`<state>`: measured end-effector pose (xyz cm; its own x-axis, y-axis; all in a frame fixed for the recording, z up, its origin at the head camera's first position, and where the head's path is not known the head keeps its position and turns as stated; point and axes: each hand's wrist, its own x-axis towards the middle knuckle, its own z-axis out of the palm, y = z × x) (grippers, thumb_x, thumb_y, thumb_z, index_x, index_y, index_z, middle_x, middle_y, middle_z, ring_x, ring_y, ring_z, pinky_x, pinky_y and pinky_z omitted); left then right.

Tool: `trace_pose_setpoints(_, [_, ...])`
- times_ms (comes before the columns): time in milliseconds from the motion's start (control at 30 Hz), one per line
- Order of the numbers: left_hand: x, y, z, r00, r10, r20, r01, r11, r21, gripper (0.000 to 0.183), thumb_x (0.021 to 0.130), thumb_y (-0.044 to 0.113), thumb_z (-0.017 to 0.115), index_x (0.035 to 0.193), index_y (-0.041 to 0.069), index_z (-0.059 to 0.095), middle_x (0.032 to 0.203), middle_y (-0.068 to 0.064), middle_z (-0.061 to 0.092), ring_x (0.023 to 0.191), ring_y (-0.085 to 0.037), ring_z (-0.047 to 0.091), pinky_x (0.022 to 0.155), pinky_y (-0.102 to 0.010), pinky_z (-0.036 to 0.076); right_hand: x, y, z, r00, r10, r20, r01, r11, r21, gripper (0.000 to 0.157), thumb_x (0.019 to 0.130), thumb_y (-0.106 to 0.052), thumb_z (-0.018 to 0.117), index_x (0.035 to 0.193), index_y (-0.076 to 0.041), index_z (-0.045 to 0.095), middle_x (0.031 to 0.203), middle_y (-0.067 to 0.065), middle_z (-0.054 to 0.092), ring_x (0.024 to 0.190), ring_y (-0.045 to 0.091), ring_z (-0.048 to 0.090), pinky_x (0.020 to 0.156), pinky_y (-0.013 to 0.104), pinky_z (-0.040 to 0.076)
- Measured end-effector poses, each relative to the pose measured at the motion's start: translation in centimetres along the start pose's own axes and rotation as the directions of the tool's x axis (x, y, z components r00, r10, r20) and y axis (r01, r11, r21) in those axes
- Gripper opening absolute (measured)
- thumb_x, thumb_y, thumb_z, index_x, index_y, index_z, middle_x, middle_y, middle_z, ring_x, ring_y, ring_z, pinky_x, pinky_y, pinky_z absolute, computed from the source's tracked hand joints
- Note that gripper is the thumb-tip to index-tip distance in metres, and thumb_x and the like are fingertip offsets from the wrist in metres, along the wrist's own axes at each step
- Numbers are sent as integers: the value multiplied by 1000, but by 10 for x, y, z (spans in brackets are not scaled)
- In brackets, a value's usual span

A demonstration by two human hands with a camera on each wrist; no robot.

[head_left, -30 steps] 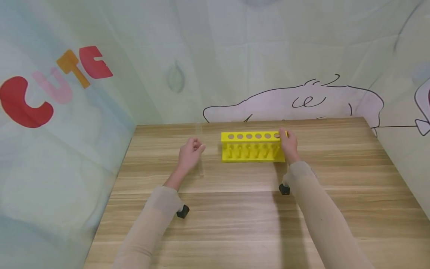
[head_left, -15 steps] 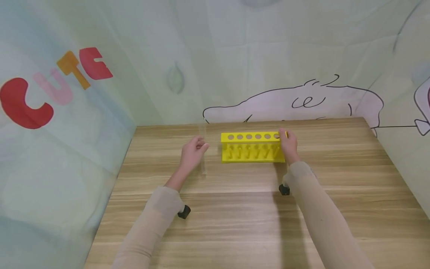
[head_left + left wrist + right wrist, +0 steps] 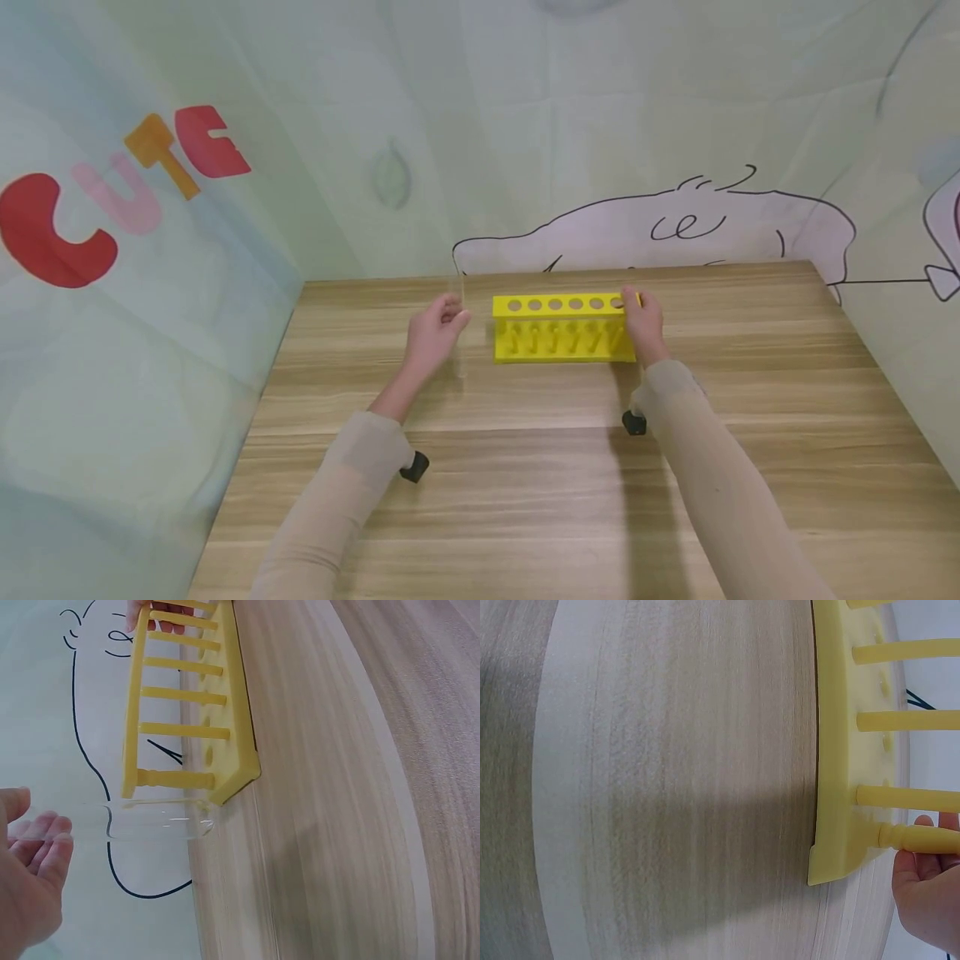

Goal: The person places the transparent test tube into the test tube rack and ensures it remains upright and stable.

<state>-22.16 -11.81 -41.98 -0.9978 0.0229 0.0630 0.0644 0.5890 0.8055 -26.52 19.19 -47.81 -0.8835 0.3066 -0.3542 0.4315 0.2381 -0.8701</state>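
Observation:
A clear glass test tube (image 3: 161, 821) is pinched between the thumb and fingers of my left hand (image 3: 435, 335). It stands roughly upright just left of the yellow test tube rack (image 3: 558, 355), its rounded lower end above the table. In the head view the tube (image 3: 462, 364) is faint and partly behind the fingers. The rack has a row of round holes along its top and several pegs below; no tubes show in it. My right hand (image 3: 645, 327) grips the rack's right end, with thumb and fingers around the end post in the right wrist view.
The wood-grain table (image 3: 525, 500) runs up to a printed cloth backdrop (image 3: 360, 125) behind and at both sides. A small black device (image 3: 415, 467) sits under the left cuff, and another black device (image 3: 634, 422) under the right cuff.
My left hand has shifted right and slightly farther from me, bringing the test tube closer to the rack's left end. My right hand and the rack have stayed in place.

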Motion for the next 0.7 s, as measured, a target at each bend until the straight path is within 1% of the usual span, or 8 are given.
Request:
trace_pose_setpoints(100, [1,3,-1,1000,-6,-6,6,1000,-7,33,86,24,57,113,5,53,106,-9,63,97,-21,59,84,-31,50,0,0,0,1000,-9,-3,9,1000,5,60,91,-50,30,133,-7,32,139,11,32,123,26,32,108,41,25])
trace_pose_setpoints(367, [5,8,-4,999,21,-29,-21,1000,-10,29,85,21,58,108,3,54,102,-12,64,95,-22,60,82,-30,51,2,0,0,1000,-19,-8,19,1000,3,58,91,-48,31,131,-7,35,137,12,35,120,25,34,106,41,27])
trace_pose_setpoints(567, [8,11,-2,998,34,-55,-35,999,-21,30,85,22,58,109,4,54,103,-11,64,95,-21,60,82,-29,51,1,1,0,1000,-21,-4,21,1000,1,62,90,-52,30,132,-6,33,138,12,34,121,25,33,106,41,27])
trace_pose_setpoints(700, [10,12,1,996,48,-79,-50,998,-30,28,84,21,59,106,5,55,101,-10,64,95,-20,60,82,-28,51,1,1,0,1000,-16,-2,16,1000,4,61,91,-51,30,133,-7,32,138,11,33,121,25,33,107,41,26])
